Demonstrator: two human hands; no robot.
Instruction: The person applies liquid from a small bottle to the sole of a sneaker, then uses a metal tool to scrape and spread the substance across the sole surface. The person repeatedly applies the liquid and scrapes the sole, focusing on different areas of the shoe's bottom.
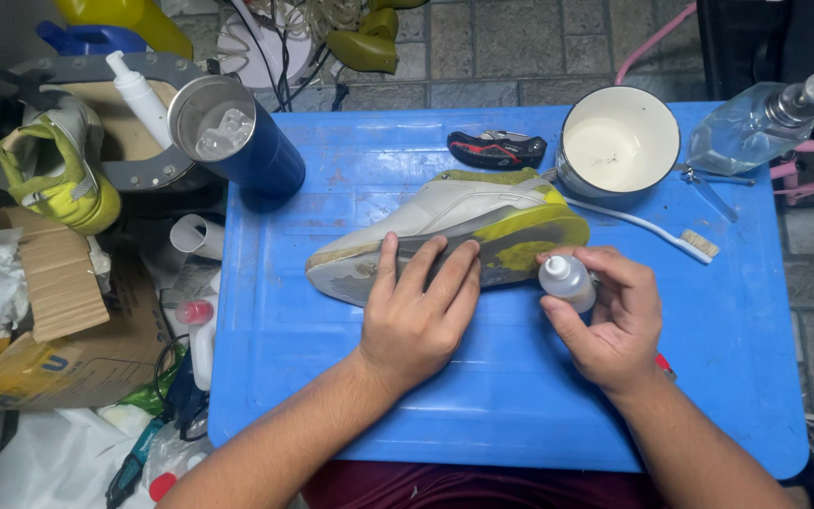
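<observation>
A white and yellow-green sneaker (468, 215) lies on its side on a blue plastic table (332, 396), its grey and yellow sole facing me. My left hand (418, 316) rests flat on the sole with the fingers spread over its middle. My right hand (610, 319) holds a small white squeeze bottle (567, 281) upright, close to the heel end of the sole.
A white toothbrush (652, 231), a white enamel mug (618, 143), a red and black folding knife (496, 148), a clear pump bottle (756, 123) and a blue tumbler (247, 141) stand on the table. To the left are a second sneaker (54, 170) and a cardboard box (58, 302).
</observation>
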